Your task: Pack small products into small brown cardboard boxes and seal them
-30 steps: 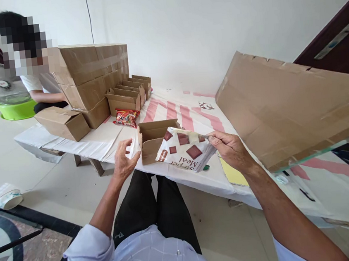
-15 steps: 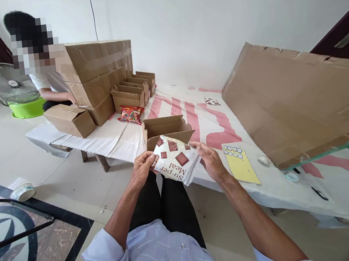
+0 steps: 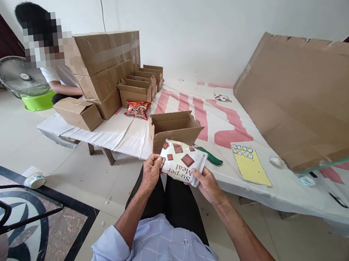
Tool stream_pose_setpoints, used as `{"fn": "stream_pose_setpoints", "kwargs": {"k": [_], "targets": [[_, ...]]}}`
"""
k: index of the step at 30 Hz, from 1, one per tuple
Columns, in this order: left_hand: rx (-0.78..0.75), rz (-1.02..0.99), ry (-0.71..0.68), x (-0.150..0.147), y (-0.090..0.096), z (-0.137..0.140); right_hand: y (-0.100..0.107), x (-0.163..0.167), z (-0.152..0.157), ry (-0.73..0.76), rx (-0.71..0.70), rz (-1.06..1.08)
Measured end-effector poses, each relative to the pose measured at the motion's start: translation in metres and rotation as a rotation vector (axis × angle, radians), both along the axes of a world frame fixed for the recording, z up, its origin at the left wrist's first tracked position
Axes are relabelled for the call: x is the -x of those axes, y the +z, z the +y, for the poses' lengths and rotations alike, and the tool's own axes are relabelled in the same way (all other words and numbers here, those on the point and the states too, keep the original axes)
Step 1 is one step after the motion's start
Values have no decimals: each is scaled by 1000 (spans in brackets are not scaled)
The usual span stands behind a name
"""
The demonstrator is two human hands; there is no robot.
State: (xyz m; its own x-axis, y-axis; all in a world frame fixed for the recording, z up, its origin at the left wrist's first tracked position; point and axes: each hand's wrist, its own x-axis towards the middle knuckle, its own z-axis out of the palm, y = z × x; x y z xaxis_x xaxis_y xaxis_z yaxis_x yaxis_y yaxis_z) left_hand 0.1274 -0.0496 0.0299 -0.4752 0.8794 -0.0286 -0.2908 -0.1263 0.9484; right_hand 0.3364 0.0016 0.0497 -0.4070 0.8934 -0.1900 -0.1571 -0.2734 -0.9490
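Observation:
Between my two hands is a white food pouch (image 3: 182,159) printed with brown squares and the words "Su-per Meal", upside down to me. My left hand (image 3: 152,170) pinches its left edge, and my right hand (image 3: 207,183) grips its lower right corner, thumb on top. Just beyond the pouch stands an open cardboard box (image 3: 178,136) on the cloth-covered table (image 3: 125,137). A green-handled tool (image 3: 211,156) lies right of the box, its other end hidden behind the pouch.
Stacked cartons (image 3: 104,55), open boxes (image 3: 136,91) and a red noodle packet (image 3: 138,109) are at left, near a seated person (image 3: 59,78). A yellow paper (image 3: 251,168), a large cardboard sheet (image 3: 309,104) and a dark-handled knife (image 3: 337,199) are at right.
My right hand has shifted from the pouch's upper right edge to its lower right corner. The green-handled tool now shows. The whole view has swung slightly left.

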Motion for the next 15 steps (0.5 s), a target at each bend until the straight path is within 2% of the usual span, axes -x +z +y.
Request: {"fn": "stream_pose_setpoints", "kwargs": {"k": [4,9,12,15], "targets": [[8,38,-126,3,-4,-7,-16,-10,-9,-60,30,7],[32,36,-277,4,-9,-15,-26,-14,-16,-123,12,17],[32,27,-275,3,-14,-16,-30,-12,-22,-150,-7,52],[18,28,-206,1,-20,-19,-35,-9,-27,-151,-30,67]]}}
